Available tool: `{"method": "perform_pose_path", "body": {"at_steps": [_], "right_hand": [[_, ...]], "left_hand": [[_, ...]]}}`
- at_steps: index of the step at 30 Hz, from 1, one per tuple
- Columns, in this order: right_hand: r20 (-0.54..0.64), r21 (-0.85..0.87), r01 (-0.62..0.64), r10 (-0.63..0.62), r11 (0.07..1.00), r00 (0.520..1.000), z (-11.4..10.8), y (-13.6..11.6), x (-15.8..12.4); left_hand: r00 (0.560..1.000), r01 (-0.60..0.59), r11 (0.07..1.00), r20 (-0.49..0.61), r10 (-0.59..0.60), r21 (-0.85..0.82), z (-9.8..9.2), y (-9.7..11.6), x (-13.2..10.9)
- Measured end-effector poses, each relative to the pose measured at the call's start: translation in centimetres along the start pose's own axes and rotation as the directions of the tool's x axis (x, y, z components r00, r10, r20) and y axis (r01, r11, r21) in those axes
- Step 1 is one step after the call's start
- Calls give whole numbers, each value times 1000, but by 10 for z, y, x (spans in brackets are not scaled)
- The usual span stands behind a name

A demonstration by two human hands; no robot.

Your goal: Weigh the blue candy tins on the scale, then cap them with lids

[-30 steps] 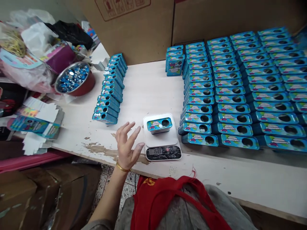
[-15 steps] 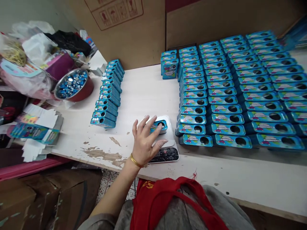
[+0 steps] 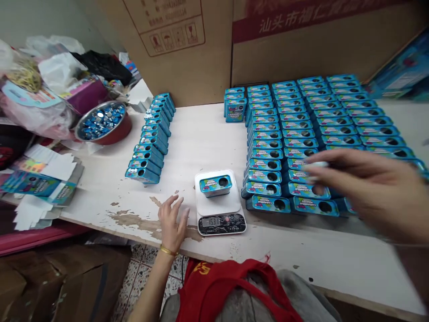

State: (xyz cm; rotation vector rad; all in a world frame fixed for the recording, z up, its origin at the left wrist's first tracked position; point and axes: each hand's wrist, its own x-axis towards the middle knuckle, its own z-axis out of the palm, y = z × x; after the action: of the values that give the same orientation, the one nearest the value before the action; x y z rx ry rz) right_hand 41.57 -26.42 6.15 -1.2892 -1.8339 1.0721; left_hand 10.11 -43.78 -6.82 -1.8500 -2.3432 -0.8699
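Observation:
A blue candy tin [image 3: 214, 184] with a round hole in its top stands on the white kitchen scale [image 3: 219, 206], and no hand touches it. The scale's display [image 3: 211, 222] is lit with digits. Left of the scale, my left hand [image 3: 172, 223] rests over the worn table edge, fingers apart, with nothing in it. My right hand [image 3: 362, 188], smeared by motion, hovers above the rows of blue tins [image 3: 301, 143]. Its thumb and fingers pinch small white candies [image 3: 317, 166], partly blurred.
A shorter line of blue tins [image 3: 149, 143] stands on the left, some with white candies on top. Beyond it are a metal bowl [image 3: 125, 127] of blue-and-silver pieces and flattened cartons [image 3: 50, 183]. Large cardboard boxes [image 3: 214, 62] back the table.
My left hand has let go of the tin on the scale and moved left and down to the table. My right hand has come into view from the right, pinching white candies.

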Motion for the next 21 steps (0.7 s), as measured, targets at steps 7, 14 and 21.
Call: {"method": "perform_pose_path", "body": {"at_steps": [7,14,21], "right_hand": [[350,-155,361,-291,920,891,108,-28,30],[385,-290,400,-277,869,880,115,-22,35],[365,-210,368,-277,906,889,118,-23,33]], "left_hand": [[999,40,999,23,-41,25,10,-17,-35],[997,73,997,27,-73,1,13,-19,-35],[995,90,996,38,-90,-9,11,-18,-36]]}}
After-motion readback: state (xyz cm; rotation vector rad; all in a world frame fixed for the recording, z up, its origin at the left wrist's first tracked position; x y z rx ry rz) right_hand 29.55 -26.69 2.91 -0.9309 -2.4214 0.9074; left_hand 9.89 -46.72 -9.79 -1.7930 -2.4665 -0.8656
